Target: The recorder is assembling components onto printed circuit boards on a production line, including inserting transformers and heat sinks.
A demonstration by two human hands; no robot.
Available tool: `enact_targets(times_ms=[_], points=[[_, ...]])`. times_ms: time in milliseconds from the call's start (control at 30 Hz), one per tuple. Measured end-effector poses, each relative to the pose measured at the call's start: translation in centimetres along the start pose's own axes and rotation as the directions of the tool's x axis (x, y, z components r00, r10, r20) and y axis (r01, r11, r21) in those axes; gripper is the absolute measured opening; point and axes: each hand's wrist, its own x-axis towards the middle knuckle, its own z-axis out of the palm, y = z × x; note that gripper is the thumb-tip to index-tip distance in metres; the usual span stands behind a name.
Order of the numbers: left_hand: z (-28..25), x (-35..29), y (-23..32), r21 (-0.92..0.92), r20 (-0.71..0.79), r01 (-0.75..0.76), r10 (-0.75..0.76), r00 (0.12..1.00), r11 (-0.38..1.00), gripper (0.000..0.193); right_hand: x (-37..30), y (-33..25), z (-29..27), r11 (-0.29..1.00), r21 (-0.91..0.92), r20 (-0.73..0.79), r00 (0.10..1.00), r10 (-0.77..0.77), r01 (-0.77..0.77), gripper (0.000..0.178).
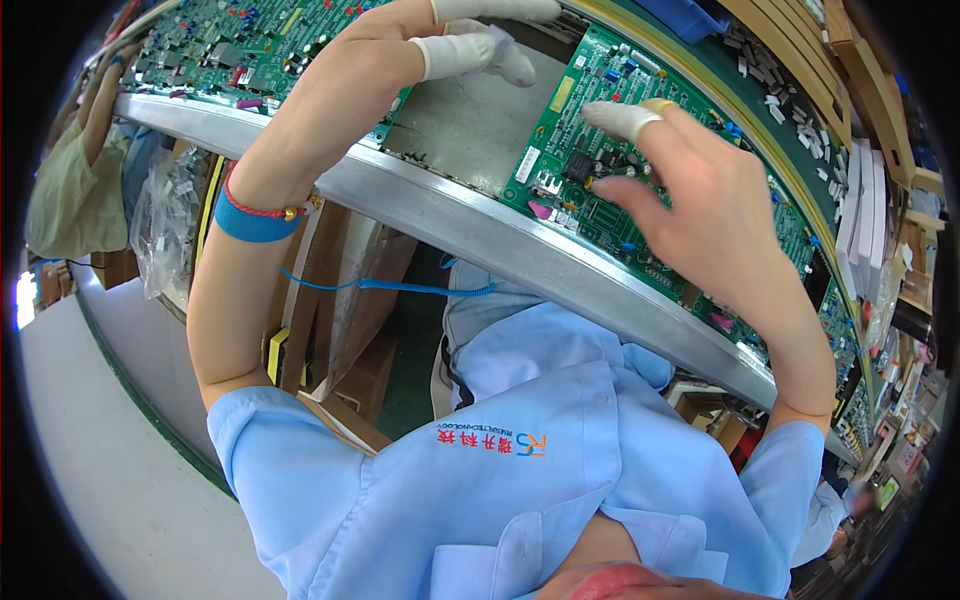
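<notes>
Over a green circuit board [612, 212] on the bench line hovers my right hand [710, 190]. White cots cover its fingertips, and its thumb and index finger are apart with nothing seen between them. My left hand [385, 45], partly cut off by the upper edge, reaches over the bare metal strip [455, 120] between this board and another populated green circuit board [190, 60] on the left. Its fingers, also in white cots, stretch toward the right board's far edge. A blue band [255, 222] and a red braided cord circle my left wrist.
A silver rail [470, 220] runs along the near edge of the line. Behind the boards are a blue bin [685, 18], scattered small white parts [785, 105] and wooden trays [790, 45]. A blue coiled cord [425, 288] hangs below. Another person [75, 190] stands at the far left.
</notes>
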Motion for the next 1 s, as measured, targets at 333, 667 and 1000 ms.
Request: enact_targets(times_ms=[333,667,1000], points=[[-0.6,2.1,-3.4,0.169,0.045,-0.257,0.253,0.966,0.951,0.019,-5.5,3.2,-3.4,0.947,0.189,-0.086,0.957,0.279,-0.259,0.044],[2.8,1.4,-2.0,0.532,0.041,-0.117,0.113,0.993,0.838,0.027,-10.8,6.0,-5.6,0.905,0.211,-0.085,0.915,0.394,-0.37,0.042],[4.6,1.6,-2.1,0.901,0.375,-0.422,0.309,0.874,0.099,0.014,-14.8,9.0,-5.3,0.886,0.192,-0.096,0.891,0.444,-0.421,0.043]])
